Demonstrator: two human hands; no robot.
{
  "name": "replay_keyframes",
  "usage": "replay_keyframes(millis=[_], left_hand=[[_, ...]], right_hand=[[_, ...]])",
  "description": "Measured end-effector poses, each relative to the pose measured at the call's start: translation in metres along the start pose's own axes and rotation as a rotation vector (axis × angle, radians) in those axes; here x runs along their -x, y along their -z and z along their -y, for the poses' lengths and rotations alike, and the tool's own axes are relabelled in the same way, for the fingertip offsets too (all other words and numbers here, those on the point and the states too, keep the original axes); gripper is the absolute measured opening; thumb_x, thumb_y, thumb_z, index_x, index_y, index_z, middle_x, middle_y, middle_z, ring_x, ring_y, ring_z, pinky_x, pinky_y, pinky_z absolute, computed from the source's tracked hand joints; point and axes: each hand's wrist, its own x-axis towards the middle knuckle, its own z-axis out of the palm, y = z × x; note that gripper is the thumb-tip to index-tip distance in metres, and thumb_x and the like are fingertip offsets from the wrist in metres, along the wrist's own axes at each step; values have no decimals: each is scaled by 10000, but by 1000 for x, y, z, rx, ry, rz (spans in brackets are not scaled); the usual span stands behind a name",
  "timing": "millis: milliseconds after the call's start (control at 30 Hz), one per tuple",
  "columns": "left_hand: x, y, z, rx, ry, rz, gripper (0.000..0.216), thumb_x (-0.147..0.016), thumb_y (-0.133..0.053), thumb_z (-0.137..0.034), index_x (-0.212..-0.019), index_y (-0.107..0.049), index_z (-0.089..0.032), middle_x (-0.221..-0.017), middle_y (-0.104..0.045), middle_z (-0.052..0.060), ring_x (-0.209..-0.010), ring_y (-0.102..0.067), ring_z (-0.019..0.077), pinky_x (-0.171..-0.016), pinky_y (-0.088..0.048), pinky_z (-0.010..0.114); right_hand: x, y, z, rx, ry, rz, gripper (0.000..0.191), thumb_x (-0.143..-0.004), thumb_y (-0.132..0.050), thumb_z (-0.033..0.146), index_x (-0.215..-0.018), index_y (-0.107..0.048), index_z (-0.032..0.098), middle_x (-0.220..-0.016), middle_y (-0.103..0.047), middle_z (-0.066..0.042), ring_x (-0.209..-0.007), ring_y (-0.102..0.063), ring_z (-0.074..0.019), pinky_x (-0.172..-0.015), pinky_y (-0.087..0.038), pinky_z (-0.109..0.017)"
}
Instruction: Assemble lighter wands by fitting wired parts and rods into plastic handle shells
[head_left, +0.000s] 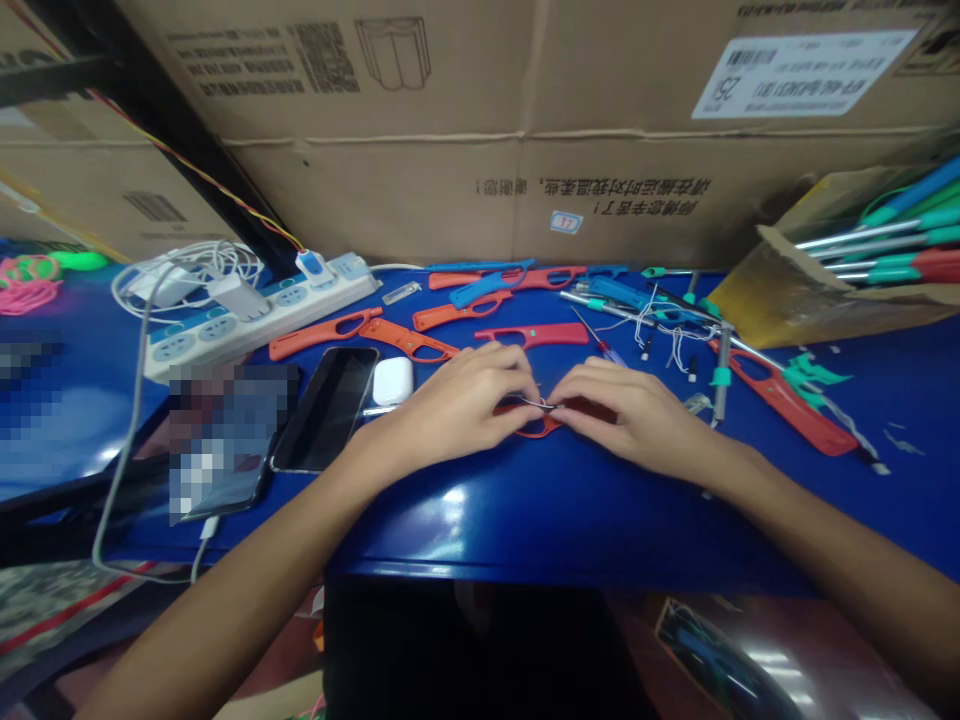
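Firstly, writing: upside-down Chinese print ran across the cardboard boxes (525, 150) beyond the fingertips; a white label (802, 60) up and to the right bore small print and what looked like "25", upside down; a small sticker (565, 222) sat under the print, too small to read.
Left hand: the left hand (457, 400) lay palm down, fingers (517, 385) curled and pinched together at the tips on a thin metal wire piece (541, 404).
Right hand: the right hand (622, 410) met it fingertip to fingertip, its fingers closed on the same wire and pressing on the orange plastic part (536, 428).
Orange part: it lay flat on the table directly beneath both sets of fingertips, mostly covered by them.
Surface: a glossy blue table (525, 510), with glare just nearer than the fingers.
Beyond the fingers: more orange and blue plastic handle shells (480, 290), one red shell (532, 335) just past the fingertips.
Left of the fingers: white earbud case (392, 380), a dark phone (326, 408), a white power strip (255, 320) with a coiled cable.
Right of the fingers: a small screwdriver (600, 345), thin wires, a long red shell (787, 405), and a box of teal-handled rods (877, 250) well off to that side.
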Motion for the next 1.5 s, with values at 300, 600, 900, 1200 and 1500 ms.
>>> replay_keyframes(millis=[300,600,900,1200,1500], left_hand=[[16,30,21,-19,148,149,206,-959,-592,-335,-1086,-680,-198,-1074,-684,61,-996,-629,214,-860,-474,320],[40,23,11,-277,202,123,196,-999,-517,-291,-1045,-693,-218,-1077,-692,54,-1037,-620,242,-941,-391,398],[58,9,-13,-280,274,-30,192,-1040,-440,-267,-1041,-619,-197,-1068,-668,50,-1018,-596,222,-955,-382,406],[59,-25,-28,-295,346,-160,144,-1037,-457,-232,-1045,-594,-188,-1058,-636,49,-975,-588,220,-874,-433,390],[67,-38,-20,-130,348,-279,106,-1029,-501,-262,-1066,-583,-206,-1073,-643,31,-975,-569,206,-845,-420,367]], right_hand=[[1,-2,2,-5,-16,20,157,-985,-535,286,-1016,-677,226,-1029,-711,-64,-953,-633,-210,-802,-517,-359],[3,1,6,48,-45,108,151,-1004,-501,277,-1027,-643,230,-1050,-684,-43,-952,-641,-193,-798,-513,-336],[6,7,13,115,-25,148,146,-1003,-491,267,-1011,-631,225,-1058,-671,-43,-953,-638,-195,-782,-504,-322],[9,25,4,161,-30,261,207,-1005,-445,325,-971,-622,225,-1013,-670,-45,-891,-638,-199,-732,-478,-325],[3,12,8,93,-22,235,207,-1008,-437,290,-1023,-629,215,-1008,-677,-46,-896,-639,-187,-749,-482,-320]])
